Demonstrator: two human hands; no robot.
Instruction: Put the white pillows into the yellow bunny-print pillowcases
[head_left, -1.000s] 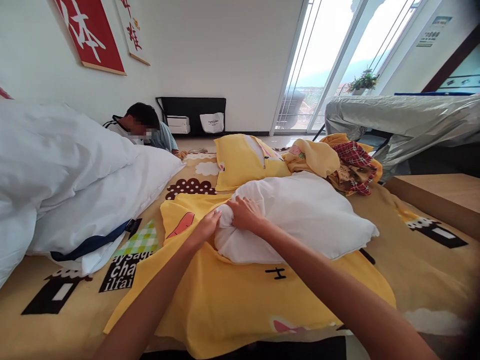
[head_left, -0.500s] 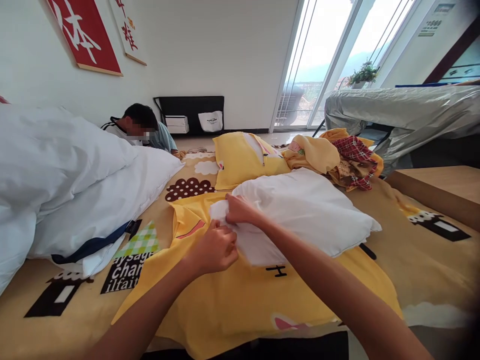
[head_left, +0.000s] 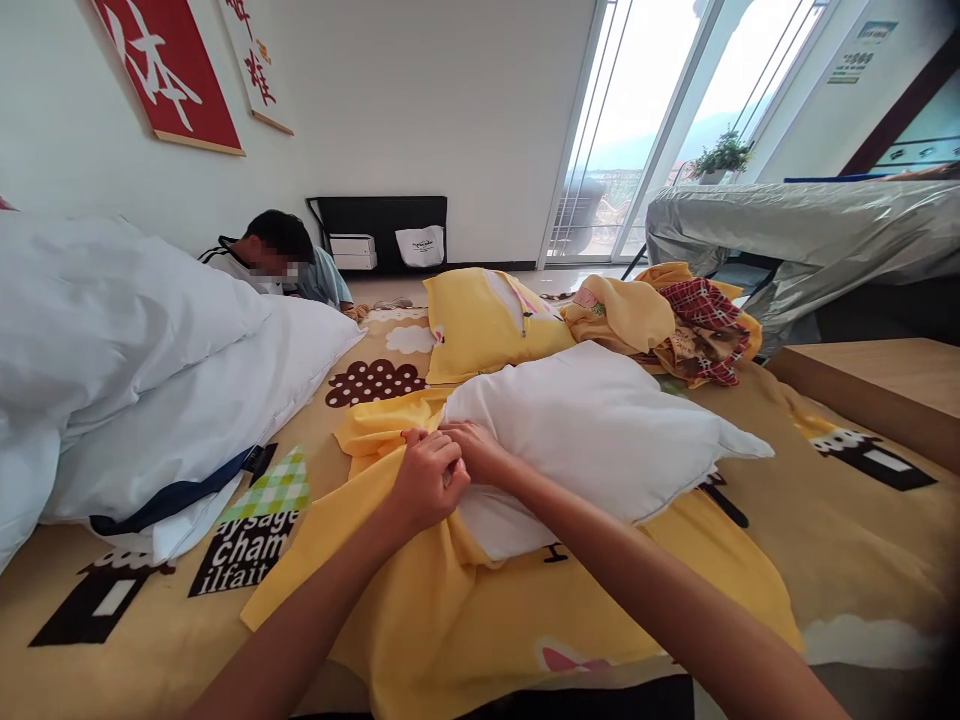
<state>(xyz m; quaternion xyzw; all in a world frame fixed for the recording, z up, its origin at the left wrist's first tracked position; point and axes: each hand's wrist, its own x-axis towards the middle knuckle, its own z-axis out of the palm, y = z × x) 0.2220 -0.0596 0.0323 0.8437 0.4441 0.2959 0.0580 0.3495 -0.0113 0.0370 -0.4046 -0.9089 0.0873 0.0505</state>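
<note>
Pillowcase of yellow printed cloth (head_left: 622,605) lies beneath a plump white pillow (head_left: 600,425); the left hand (head_left: 431,478) clamps its gathered fabric, while the right hand (head_left: 478,452) touches the pillow's end, grip unclear.

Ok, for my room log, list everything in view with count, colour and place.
Front pillow: 1, white, centre
Spread cloth: 1, yellow, beneath it
Back pillow: 1, yellow, beyond
Cloth heap: 1, yellow and red, back right
Bedding: 1 pile, white, left
Sheet: 1, tan patterned, underneath
Boxy piece: 1, brown, right
Cover: 1, silver, far right
Window: 1, pale-framed, back right
Plant: 1, green, by window
Wall hangings: 2, red; white, upper left
Panel: 1, black, back wall
Small box: 1, white, against panel
Bag: 1, white, right of it
Person: 1, pale clothing, behind bedding
Left hand: 1, bare, front pillow's left end
Right hand: 1, bare, beside it
</note>
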